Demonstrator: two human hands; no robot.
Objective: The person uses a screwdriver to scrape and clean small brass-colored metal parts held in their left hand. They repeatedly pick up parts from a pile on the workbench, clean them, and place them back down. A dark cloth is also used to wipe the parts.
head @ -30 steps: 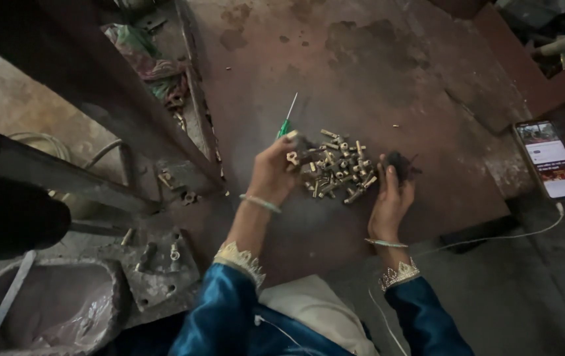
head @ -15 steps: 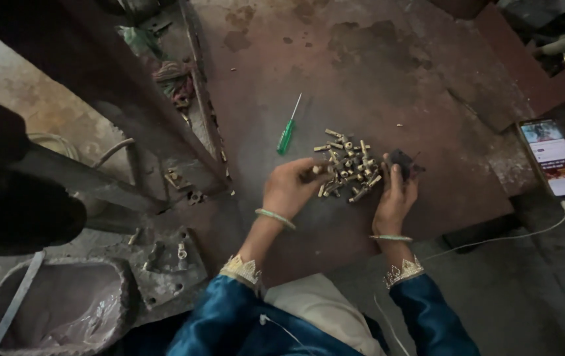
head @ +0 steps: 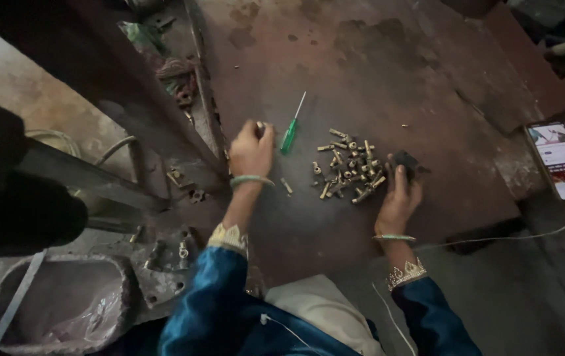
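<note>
Dim, murky light, deep shadow at left, glowing phone screen (head: 561, 160), soft grainy focus, slight edge distortion

Lit rectangular phone screen (head: 561, 160), far right

Surface (head: 361, 59): pile of bolts (head: 349, 166) lying at centre; screwdriver (head: 291, 126) lying just left of it. Left hand (head: 252, 149) resting left of the screwdriver; right hand (head: 399, 200) sitting at the pile's right edge. Phone (head: 561, 160) lying far right, cable (head: 506, 237) trailing from it along the near edge. Basin (head: 58, 304) sitting below-left, off the surface.
</note>
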